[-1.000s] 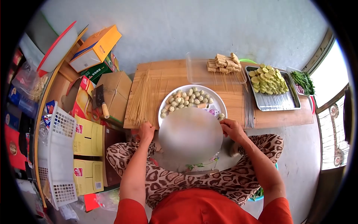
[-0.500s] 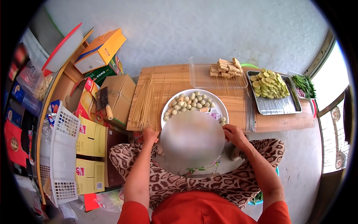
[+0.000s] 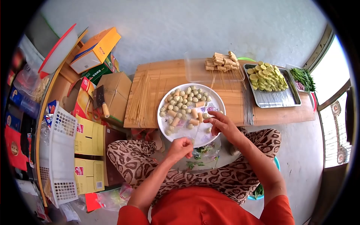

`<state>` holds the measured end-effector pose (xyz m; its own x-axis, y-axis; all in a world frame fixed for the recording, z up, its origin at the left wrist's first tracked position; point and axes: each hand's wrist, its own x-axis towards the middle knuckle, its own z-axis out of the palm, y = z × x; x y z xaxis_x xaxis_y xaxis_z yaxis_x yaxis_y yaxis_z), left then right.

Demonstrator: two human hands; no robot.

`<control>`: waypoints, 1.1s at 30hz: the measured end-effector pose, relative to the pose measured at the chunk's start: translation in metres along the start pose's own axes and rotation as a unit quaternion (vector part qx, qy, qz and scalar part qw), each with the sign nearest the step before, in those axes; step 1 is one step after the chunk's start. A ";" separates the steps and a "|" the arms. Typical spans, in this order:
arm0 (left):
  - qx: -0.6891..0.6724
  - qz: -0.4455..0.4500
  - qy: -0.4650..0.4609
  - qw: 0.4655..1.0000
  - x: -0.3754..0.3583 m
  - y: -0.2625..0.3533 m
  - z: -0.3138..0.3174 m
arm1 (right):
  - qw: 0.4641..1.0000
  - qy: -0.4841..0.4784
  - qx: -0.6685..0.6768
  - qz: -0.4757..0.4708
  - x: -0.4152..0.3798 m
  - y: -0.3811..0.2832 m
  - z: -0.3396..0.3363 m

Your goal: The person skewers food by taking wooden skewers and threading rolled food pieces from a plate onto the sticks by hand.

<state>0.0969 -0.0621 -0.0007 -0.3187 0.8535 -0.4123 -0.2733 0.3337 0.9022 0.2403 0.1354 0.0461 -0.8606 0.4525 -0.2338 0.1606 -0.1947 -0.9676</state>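
Observation:
My left hand [image 3: 181, 149] is closed in a pinch at the front edge of a round white plate [image 3: 165, 125]. A thin pale skewer [image 3: 197, 130] slants up from its fingertips over the plate. At the skewer's upper end is a short tan roll piece [image 3: 200, 117]. Over the right side of the plate, my right hand [image 3: 224, 125] reaches in from the right, index finger and thumb apart, fingertips close beside that roll. Speckled greenish eggs [image 3: 183, 100], small and round, fill the back and left of the plate, with several more tan roll pieces [image 3: 175, 122] among them.
Loose bamboo skewers [image 3: 140, 99] lie left on the wooden table [image 3: 172, 69]. Behind the plate, a clear tray [image 3: 193, 71] holds skewered tan rolls [image 3: 221, 62]. A metal tray [image 3: 277, 103] bears green slices [image 3: 266, 77] at right. A cleaver [image 3: 102, 101] is beside the boxes at left.
Both hands have moved inward, the right one over the plate and the left to its front edge. A blurred round shape that covered the front of the plate is gone. The view has shifted slightly.

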 end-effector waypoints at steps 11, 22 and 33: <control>0.205 0.076 0.046 0.975 0.030 -0.004 -0.004 | 0.995 0.041 0.092 -0.001 -0.017 0.002 -0.010; 0.650 0.234 0.286 0.664 0.096 -0.011 -0.056 | 0.996 -0.060 0.020 0.060 -0.049 0.011 0.018; -0.129 0.039 0.077 0.988 0.095 0.055 -0.082 | 0.991 -0.104 -0.014 0.079 -0.050 0.010 0.028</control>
<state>-0.0227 0.0044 -0.0005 -0.4773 0.7945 -0.3754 -0.4590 0.1388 0.8775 0.2715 0.0863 0.0509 -0.9042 0.2274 -0.3616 0.3131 -0.2230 -0.9232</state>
